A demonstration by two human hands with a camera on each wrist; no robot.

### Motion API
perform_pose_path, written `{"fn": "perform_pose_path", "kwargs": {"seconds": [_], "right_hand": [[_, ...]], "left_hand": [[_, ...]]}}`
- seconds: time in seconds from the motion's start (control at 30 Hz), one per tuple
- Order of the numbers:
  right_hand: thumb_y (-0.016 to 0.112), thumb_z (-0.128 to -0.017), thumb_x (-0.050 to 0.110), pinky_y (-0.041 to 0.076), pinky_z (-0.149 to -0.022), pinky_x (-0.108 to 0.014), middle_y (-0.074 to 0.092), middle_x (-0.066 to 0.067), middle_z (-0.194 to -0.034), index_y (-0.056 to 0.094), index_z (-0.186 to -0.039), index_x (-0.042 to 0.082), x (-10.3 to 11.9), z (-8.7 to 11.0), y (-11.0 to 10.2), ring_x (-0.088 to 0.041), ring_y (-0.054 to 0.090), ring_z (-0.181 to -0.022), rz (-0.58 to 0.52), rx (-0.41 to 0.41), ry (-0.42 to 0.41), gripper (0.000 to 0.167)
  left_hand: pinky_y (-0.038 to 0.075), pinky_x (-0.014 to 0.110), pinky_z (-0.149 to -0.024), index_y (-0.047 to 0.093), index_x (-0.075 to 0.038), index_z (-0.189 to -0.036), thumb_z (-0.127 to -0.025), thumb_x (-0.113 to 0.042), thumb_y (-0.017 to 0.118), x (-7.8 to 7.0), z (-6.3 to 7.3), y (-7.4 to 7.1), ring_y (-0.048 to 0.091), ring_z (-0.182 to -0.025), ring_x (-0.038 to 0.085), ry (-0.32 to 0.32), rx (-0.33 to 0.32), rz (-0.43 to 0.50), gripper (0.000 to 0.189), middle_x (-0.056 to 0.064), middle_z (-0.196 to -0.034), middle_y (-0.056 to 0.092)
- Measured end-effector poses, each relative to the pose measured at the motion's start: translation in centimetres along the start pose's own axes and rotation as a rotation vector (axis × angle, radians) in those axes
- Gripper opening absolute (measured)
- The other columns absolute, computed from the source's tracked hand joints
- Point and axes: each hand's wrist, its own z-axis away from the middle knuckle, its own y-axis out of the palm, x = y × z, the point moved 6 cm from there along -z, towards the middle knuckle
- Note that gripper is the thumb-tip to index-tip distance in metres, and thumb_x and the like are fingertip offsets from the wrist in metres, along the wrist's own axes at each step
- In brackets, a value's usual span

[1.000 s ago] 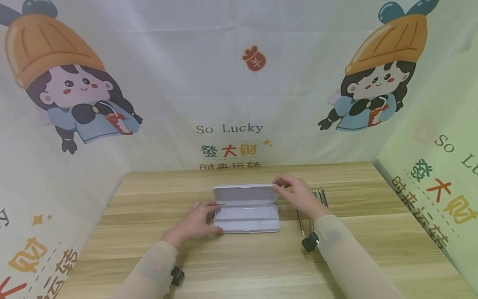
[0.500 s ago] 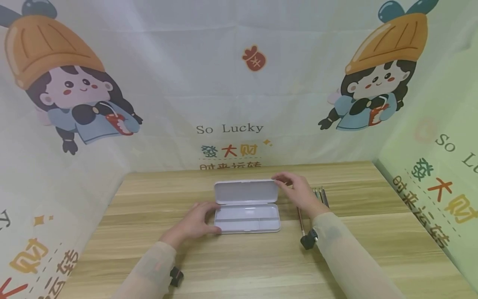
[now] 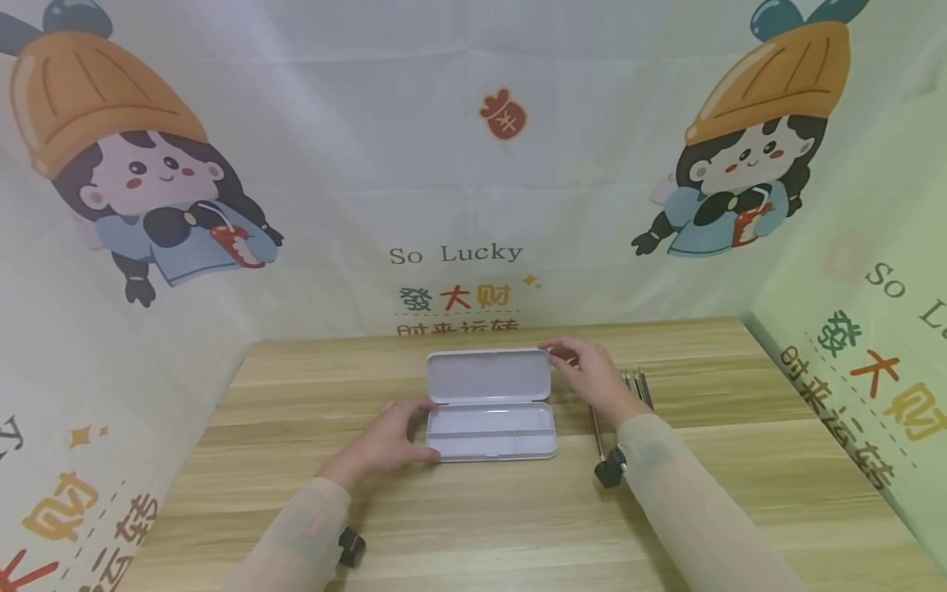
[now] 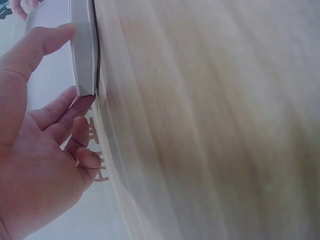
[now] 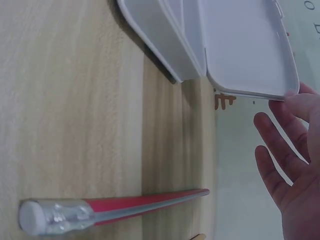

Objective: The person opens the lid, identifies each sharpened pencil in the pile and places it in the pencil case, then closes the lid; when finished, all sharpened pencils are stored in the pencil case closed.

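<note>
A white pencil case (image 3: 473, 421) lies on the table with its lid (image 3: 488, 376) raised at the back; its divided tray holds nothing. My left hand (image 3: 386, 437) grips the case's left end, thumb on the front side and fingers at the back, as the left wrist view also shows. With thumb and forefinger, my right hand (image 3: 592, 380) pinches the lid's upper right corner, while its other fingers spread loosely behind. In the right wrist view a red pencil (image 5: 125, 206) with a white-tipped end lies on the table beside the case.
Several dark pencils (image 3: 639, 390) lie together right of my right hand, partly hidden by the wrist. The wooden table (image 3: 473, 526) ends at a printed cloth backdrop (image 3: 333, 247) behind and on both sides.
The lid has swung further up and back, with my right hand moving slightly away from me along with it. My left hand stays on the case's left end.
</note>
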Motion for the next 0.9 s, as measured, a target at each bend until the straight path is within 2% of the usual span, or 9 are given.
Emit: {"fn": "perform_pose_path", "kwargs": {"seconds": [0.33, 0.53, 0.7, 0.9], "right_hand": [[0.067, -0.1, 0.013, 0.06, -0.092, -0.049, 0.074, -0.011, -0.117, 0.064, -0.139, 0.018, -0.8, 0.0, 0.7, -0.029, 0.069, -0.107, 0.056, 0.035, 0.0, 0.04], [0.067, -0.099, 0.011, 0.06, -0.095, -0.047, 0.073, -0.012, -0.121, 0.06, -0.145, 0.018, -0.7, 0.2, 0.6, -0.029, 0.069, -0.109, 0.062, 0.089, -0.035, 0.047], [0.063, -0.099, 0.007, 0.06, -0.095, -0.047, 0.069, -0.014, -0.126, 0.058, -0.147, 0.016, -0.1, 0.7, -0.5, -0.031, 0.066, -0.112, 0.056, 0.119, -0.067, 0.049], [0.063, -0.097, 0.006, 0.06, -0.09, -0.052, 0.07, -0.019, -0.12, 0.063, -0.14, 0.009, 0.0, 1.5, -2.8, -0.034, 0.068, -0.107, 0.149, 0.058, -0.069, 0.043]], "left_hand": [[0.036, 0.057, -0.121, 0.056, -0.005, -0.141, -0.071, -0.026, 0.093, 0.4, -0.2, 0.2, 0.048, -0.137, 0.037, -0.017, -0.006, 0.05, 0.082, 0.016, -0.146, 0.059], [0.034, 0.056, -0.123, 0.057, -0.003, -0.141, -0.07, -0.026, 0.094, 0.2, -0.4, 0.2, 0.049, -0.138, 0.037, -0.009, 0.003, 0.035, 0.083, 0.017, -0.145, 0.059], [0.033, 0.056, -0.123, 0.058, -0.002, -0.139, -0.069, -0.027, 0.094, -0.2, -0.4, 0.0, 0.05, -0.137, 0.039, -0.012, 0.008, 0.004, 0.083, 0.019, -0.144, 0.06], [0.037, 0.056, -0.121, 0.058, -0.002, -0.139, -0.068, -0.027, 0.094, -0.2, -0.5, -0.1, 0.051, -0.136, 0.039, -0.018, 0.007, -0.005, 0.084, 0.019, -0.143, 0.06]]}}
